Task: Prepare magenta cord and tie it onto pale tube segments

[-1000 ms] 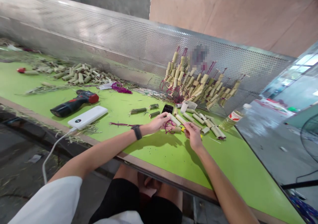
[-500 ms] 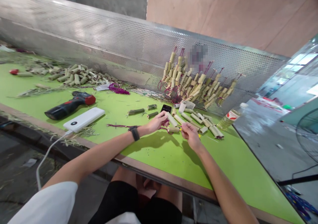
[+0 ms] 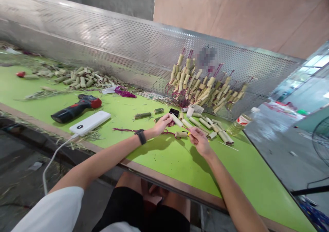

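Observation:
My left hand (image 3: 164, 124), with a dark band at the wrist, is closed on a short bamboo tube (image 3: 177, 120) held just above the table. A purple cord (image 3: 186, 128) runs from the tube's right end to my right hand (image 3: 200, 141), whose fingers are pinched on it. Just below the held tube, another bamboo piece (image 3: 181, 134) lies crosswise, and a purple string (image 3: 123, 129) stretches left on the table. Something small and yellow shows by my right fingertips; it is too small to name.
Loose bamboo tubes (image 3: 205, 123) lie beyond my right hand, beside a bottle of yellowish liquid (image 3: 239, 123). Strung bamboo bundles (image 3: 205, 88) lean on the perforated metal panel (image 3: 123, 39). Leftward are a power bank (image 3: 94, 121), a cordless drill (image 3: 74, 109) and a bamboo heap (image 3: 82, 77).
A length of purple cord now shows between the held tube's right end and my right hand. The view has shifted slightly, moving the scene a little right.

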`<state>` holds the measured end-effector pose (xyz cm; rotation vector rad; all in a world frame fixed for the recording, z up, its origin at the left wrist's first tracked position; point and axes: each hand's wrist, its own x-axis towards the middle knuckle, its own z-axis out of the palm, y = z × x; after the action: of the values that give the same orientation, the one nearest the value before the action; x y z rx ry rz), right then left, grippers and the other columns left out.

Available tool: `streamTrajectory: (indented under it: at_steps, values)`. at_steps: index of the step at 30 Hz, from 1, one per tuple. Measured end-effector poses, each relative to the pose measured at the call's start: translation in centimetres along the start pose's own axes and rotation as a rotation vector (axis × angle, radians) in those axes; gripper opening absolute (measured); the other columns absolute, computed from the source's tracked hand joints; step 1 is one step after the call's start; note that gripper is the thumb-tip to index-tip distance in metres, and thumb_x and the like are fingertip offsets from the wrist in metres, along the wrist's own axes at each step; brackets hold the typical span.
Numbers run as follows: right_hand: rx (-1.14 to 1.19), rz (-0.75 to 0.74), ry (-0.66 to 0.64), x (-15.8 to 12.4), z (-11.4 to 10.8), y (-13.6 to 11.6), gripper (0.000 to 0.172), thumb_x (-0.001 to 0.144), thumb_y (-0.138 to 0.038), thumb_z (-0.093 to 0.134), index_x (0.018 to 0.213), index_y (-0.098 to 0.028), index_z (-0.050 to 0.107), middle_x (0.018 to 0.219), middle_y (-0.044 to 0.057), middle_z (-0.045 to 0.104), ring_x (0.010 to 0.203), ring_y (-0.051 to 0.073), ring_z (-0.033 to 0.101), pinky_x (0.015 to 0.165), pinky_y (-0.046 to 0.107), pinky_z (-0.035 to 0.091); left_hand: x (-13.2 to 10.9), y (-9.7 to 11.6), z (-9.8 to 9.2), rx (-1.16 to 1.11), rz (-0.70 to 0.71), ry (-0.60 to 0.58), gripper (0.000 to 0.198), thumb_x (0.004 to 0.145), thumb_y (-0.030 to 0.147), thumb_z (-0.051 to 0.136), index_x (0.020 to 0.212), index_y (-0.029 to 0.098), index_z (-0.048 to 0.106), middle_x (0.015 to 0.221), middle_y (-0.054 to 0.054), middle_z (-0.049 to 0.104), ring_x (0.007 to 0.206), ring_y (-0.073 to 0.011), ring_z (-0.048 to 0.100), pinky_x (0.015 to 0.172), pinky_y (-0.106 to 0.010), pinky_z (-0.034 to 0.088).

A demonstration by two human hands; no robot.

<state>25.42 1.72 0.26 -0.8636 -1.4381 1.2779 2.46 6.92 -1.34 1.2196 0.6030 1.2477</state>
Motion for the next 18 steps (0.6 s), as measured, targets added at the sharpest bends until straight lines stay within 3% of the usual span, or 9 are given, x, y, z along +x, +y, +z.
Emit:
streamTrajectory:
  at_steps: [3, 7, 12, 15, 18]
  values:
    - [0.043, -0.023, 0.046, 0.0, 0.3, -0.7, 0.051, 0.076, -0.066, 0.085, 0.076, -0.025, 0.055, 0.066, -0.005, 0.046, 0.047, 0.007, 0.023, 0.043, 0.026, 0.012, 0.1, -0.4, 0.0, 0.022, -0.02, 0.006, 0.026, 0.097, 0.04, 0.068, 0.092, 0.017, 0.059, 0.073, 0.002, 0.054, 0.068, -0.0125, 0.048, 0.069, -0.025, 0.038]
    - [0.024, -0.005, 0.028, -0.3, 0.4, -1.2, 0.052, 0.081, -0.072, 0.076, 0.076, -0.025, 0.055, 0.064, -0.005, 0.045, 0.046, 0.007, 0.022, 0.043, 0.026, 0.014, 0.4, -0.7, 0.1, 0.037, -0.022, 0.012, 0.026, 0.098, 0.04, 0.067, 0.089, 0.017, 0.057, 0.071, 0.003, 0.051, 0.065, -0.0116, 0.044, 0.067, -0.025, 0.037]
    - [-0.334, 0.129, -0.074, -0.5, 0.3, -1.3, 0.052, 0.089, -0.077, 0.064, 0.082, -0.025, 0.06, 0.059, -0.005, 0.046, 0.047, 0.01, 0.029, 0.048, 0.029, 0.019, 0.6, -0.4, -0.1, 0.064, -0.001, 0.071, 0.024, 0.099, 0.036, 0.065, 0.089, 0.017, 0.056, 0.072, 0.003, 0.052, 0.067, -0.0112, 0.046, 0.068, -0.025, 0.039]
    - [-0.557, 0.129, 0.008, -0.4, 0.4, -1.1, 0.059, 0.086, -0.082, 0.062, 0.087, -0.024, 0.066, 0.056, -0.006, 0.04, 0.048, 0.011, 0.028, 0.049, 0.03, 0.018, 0.5, -0.3, -0.1, 0.11, 0.015, 0.073, 0.026, 0.098, 0.039, 0.068, 0.09, 0.017, 0.057, 0.074, 0.002, 0.054, 0.07, -0.0117, 0.048, 0.07, -0.025, 0.042]
    - [-0.599, 0.048, 0.056, -0.3, 0.2, -0.9, 0.058, 0.085, -0.078, 0.066, 0.072, -0.022, 0.063, 0.056, -0.005, 0.038, 0.051, 0.012, 0.029, 0.051, 0.031, 0.018, 0.4, -0.3, -0.1, 0.121, 0.017, 0.054, 0.027, 0.096, 0.041, 0.07, 0.091, 0.017, 0.059, 0.076, 0.002, 0.055, 0.071, -0.012, 0.05, 0.071, -0.025, 0.043]
